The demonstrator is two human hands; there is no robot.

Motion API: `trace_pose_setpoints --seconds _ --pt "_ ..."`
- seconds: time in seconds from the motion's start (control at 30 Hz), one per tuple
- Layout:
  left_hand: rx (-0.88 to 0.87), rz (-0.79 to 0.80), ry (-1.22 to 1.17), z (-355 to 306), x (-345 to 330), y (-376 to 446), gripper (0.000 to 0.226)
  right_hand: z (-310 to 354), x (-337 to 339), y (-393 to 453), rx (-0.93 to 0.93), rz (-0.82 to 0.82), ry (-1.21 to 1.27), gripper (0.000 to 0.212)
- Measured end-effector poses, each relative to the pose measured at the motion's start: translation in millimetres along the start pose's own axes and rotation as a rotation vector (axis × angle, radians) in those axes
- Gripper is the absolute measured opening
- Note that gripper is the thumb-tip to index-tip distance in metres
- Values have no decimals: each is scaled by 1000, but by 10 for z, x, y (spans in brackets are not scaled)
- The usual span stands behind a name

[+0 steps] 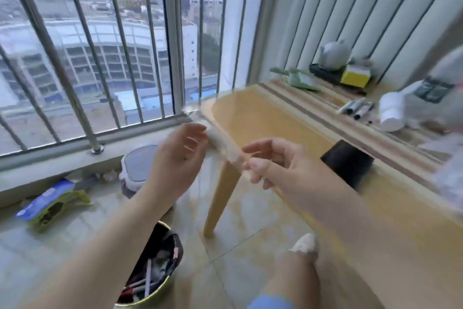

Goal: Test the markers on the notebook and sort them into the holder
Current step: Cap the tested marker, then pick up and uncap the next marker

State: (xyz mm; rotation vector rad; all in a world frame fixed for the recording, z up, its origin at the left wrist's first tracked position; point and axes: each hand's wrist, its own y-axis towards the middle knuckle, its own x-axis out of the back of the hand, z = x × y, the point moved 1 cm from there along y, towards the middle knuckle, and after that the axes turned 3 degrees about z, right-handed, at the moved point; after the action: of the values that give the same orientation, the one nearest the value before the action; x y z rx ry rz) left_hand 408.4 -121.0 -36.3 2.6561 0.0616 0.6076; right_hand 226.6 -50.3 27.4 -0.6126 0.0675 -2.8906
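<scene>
At the bottom of the frame, on the tiled floor, a round yellow-rimmed bin (150,271) holds a dark pouch with pens poking out. Above it, mid-frame, the left hand (179,158) and right hand (270,166) meet over the counter's (275,121) corner, with a pale, blurred stick-like thing (225,148) between them, probably a marker. The right hand's fingers curl round its near end; the left hand's fingers look loosely spread at its far end, and the blur hides whether they grip it. My guess is that a marker is being uncapped or recapped, so testing is in hand; next it needs carrying to paper for a stroke, though no notebook shows plainly

The counter is smooth, glossy yellow wood on a tapered leg, with a flat black rectangular object (347,163) right of the hands. Further back, at right of the frame, several slim grey markers (355,108) lie side by side next to a white cylindrical cup (392,114) lying tipped, perhaps the holder. Beyond sit a yellow box (355,75) and a soft grey rounded toy (334,54) against ribbed white panelling
</scene>
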Motion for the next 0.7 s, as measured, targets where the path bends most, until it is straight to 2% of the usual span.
trace_pose_setpoints --seconds 0.17,0.37,0.57,0.7 --pt "-357 296 -148 -1329 -1017 -56 20 -115 1212 -860 0 -427 -33 13" --pt "-643 630 -226 -2353 -2316 -545 17 -898 2343 -2147 -238 -814 -101 13" --pt "-799 869 -220 -2813 -3290 -988 18 -1726 3018 -2988 -589 -1019 -390 11" --pt "-794 942 -211 -2800 -3656 -1040 17 -2117 3340 -3003 -719 -963 -620 22"
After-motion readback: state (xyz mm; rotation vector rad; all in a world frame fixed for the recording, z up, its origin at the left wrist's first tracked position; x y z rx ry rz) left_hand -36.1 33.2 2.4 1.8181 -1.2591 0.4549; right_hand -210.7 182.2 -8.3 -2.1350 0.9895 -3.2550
